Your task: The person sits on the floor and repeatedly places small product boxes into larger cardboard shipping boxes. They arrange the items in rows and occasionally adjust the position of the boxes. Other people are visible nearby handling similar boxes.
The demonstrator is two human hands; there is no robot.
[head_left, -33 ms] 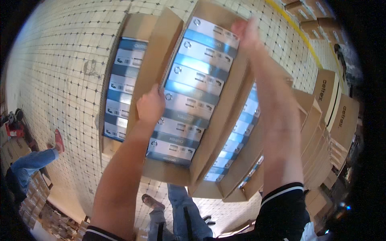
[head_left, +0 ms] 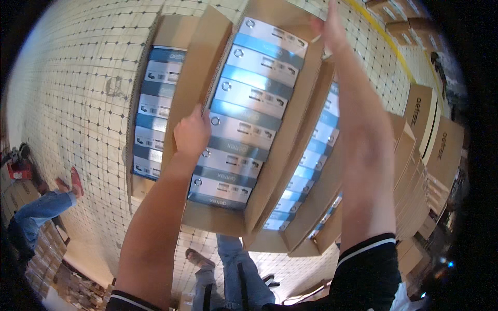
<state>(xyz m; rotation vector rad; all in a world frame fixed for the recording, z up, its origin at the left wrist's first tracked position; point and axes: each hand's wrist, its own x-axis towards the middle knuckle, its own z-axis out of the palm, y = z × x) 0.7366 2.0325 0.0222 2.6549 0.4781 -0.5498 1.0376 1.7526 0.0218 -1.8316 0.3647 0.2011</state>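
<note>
Cardboard carton (head_left: pixel 290 129) of blue-grey boxes (head_left: pixel 249 103), left hand (head_left: pixel 191 133) and right hand (head_left: pixel 328 26) fingers gripping its sides

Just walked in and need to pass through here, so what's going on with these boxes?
A person is handling an open cardboard carton filled with a row of flat blue-and-grey boxes. The left hand grips the carton's left flap, and the right hand holds its far end. Two more open cartons of the same boxes sit beside it, one at left and one at right, on a tiled floor. Another person's legs in jeans show at far left.
</note>
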